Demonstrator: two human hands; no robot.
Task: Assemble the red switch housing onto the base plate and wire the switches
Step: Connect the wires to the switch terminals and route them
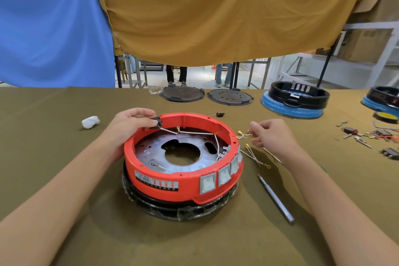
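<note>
1. Forearms, two, bare, enter from the lower corners of the frame over the olive tabletop [64, 233].
2. Red switch housing [183, 179], centre frame: seated over a black base wrapped in film [172, 209]; grey metal plate [183, 151] visible inside; rocker switches [218, 177] fitted along its lower-right wall.
3. Left hand [127, 127], upper-left rim of the housing: fingers curl round a small black switch [155, 123] at the rim. White wire [194, 133] runs from it across the interior. Risk: a tug could strain that lead or pull a terminal loose.
4. Right hand [272, 136], right of the housing: fingertips pinch a loose short lead [243, 135]. Risk: picking the wrong lead, or fitting it to the wrong switch tab.
5. Spare leads with ring terminals [257, 157], just beside the housing. Risk: the right wrist could sweep them away.
6. Metal punch [276, 198], lower right, well apart from both hands. Risk: rolling if knocked.
</note>
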